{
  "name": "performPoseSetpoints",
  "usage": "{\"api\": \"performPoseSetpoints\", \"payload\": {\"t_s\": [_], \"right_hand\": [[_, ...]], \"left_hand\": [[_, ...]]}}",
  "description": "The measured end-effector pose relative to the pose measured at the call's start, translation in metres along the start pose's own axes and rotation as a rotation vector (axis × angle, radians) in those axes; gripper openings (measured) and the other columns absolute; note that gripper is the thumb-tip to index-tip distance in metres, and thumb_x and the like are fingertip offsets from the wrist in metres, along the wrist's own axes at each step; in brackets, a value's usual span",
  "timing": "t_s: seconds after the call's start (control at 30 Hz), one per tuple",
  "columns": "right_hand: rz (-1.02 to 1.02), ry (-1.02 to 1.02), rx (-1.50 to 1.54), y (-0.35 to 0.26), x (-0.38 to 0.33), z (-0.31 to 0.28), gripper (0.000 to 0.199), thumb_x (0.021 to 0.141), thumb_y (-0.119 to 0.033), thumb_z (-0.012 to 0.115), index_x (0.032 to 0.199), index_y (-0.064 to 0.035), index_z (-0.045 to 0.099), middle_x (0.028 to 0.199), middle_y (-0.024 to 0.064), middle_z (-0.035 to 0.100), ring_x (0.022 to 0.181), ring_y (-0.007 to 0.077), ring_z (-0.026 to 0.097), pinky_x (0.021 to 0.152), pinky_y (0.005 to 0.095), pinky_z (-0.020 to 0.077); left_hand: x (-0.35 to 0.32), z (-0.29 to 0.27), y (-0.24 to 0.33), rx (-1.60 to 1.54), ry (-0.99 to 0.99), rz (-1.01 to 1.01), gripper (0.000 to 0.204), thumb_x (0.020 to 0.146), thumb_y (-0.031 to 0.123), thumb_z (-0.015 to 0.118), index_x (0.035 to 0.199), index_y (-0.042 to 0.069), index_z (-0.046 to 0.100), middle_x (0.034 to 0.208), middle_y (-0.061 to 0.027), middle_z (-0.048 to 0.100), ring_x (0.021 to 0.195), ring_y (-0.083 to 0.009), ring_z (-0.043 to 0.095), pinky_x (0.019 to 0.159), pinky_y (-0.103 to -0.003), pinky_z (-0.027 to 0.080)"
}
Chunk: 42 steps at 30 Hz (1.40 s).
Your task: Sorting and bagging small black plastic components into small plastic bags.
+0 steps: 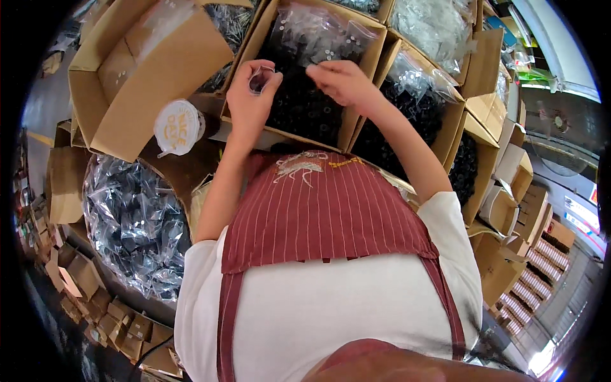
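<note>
Grasping w/ L hand [250, 95] a small, clear, thin-walled plastic pouch [259, 80], dark inside; round-mouthed, prob. a bag, contents unclear. Located at L side of open brown cardboard box [347, 130], just beside its wall. In box: loose small black parts [305, 118]; at far end, flat clear plastic bags [312, 28]. Hovering over box, R of pouch, w/ R hand [344, 81], fingertips drawn together; can't tell if pinching anything. Likely v. light, limp, slippery, easily creased; best gripped at rim, thumb opp. fingers.
</note>
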State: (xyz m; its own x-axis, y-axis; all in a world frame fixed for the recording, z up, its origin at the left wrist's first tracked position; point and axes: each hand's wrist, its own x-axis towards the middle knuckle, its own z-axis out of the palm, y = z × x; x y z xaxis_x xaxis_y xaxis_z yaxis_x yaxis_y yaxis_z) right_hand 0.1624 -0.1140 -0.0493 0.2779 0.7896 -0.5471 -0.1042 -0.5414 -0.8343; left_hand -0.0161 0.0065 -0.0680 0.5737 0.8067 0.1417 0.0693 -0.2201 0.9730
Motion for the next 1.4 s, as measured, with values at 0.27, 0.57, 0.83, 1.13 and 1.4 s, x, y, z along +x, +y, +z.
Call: {"api": "performPoseSetpoints", "payload": {"t_s": [0.27,0.57,0.83,1.13,1.4], "right_hand": [[-0.133,-0.278,-1.274,0.029,0.023,0.038,0.035,0.087,-0.037,0.066,0.098,-0.0042,0.07,0.094,0.0213,0.07,0.092,0.0399,0.067,0.078,0.0489,0.0545],[-0.171,-0.169,-0.445,0.019,0.016,-0.003,0.026,0.089,-0.029,0.067,0.097,-0.0046,0.067,0.078,0.0088,0.066,0.069,0.0223,0.062,0.054,0.0353,0.0461],[-0.116,-0.287,0.847,-0.009,-0.014,0.008,0.042,0.102,-0.033,0.053,0.12,0.005,0.058,0.111,0.0181,0.062,0.094,0.0227,0.061,0.073,0.0291,0.0483],[-0.169,-0.524,1.379,-0.03,-0.042,0.027,0.051,0.094,-0.008,0.04,0.137,0.0195,0.038,0.145,0.0343,0.038,0.14,0.0441,0.036,0.12,0.0493,0.0286],[-0.209,-0.631,1.492,-0.028,-0.047,0.028,0.075,0.066,0.007,0.039,0.139,0.0218,0.033,0.147,0.0372,0.034,0.142,0.0472,0.031,0.122,0.0516,0.0256]], "left_hand": [[-0.001,0.0,-0.001,0.003,-0.029,-0.053,0.02,0.087,0.009,0.074,0.104,0.004,0.066,0.088,0.0003,0.062,0.083,-0.008,0.057,0.081,-0.024,0.047],[-0.003,-0.001,0.0,0.029,0.023,-0.044,0.022,0.086,0.01,0.075,0.105,0.003,0.066,0.089,-0.0008,0.064,0.084,-0.009,0.059,0.081,-0.025,0.048],[0.0,0.0,-0.004,0.056,-0.012,-0.023,0.021,0.087,0.009,0.073,0.107,0.003,0.066,0.095,-0.0027,0.066,0.088,-0.0108,0.061,0.083,-0.026,0.049],[-0.001,-0.002,-0.01,0.088,0.038,0.068,0.024,0.089,0.014,0.072,0.108,0.002,0.065,0.096,-0.0075,0.07,0.087,-0.0135,0.065,0.082,-0.028,0.051],[-0.001,-0.001,-0.015,0.061,0.069,0.093,0.026,0.089,0.015,0.073,0.109,0.002,0.064,0.095,-0.0076,0.069,0.087,-0.0141,0.065,0.081,-0.029,0.051]]}}
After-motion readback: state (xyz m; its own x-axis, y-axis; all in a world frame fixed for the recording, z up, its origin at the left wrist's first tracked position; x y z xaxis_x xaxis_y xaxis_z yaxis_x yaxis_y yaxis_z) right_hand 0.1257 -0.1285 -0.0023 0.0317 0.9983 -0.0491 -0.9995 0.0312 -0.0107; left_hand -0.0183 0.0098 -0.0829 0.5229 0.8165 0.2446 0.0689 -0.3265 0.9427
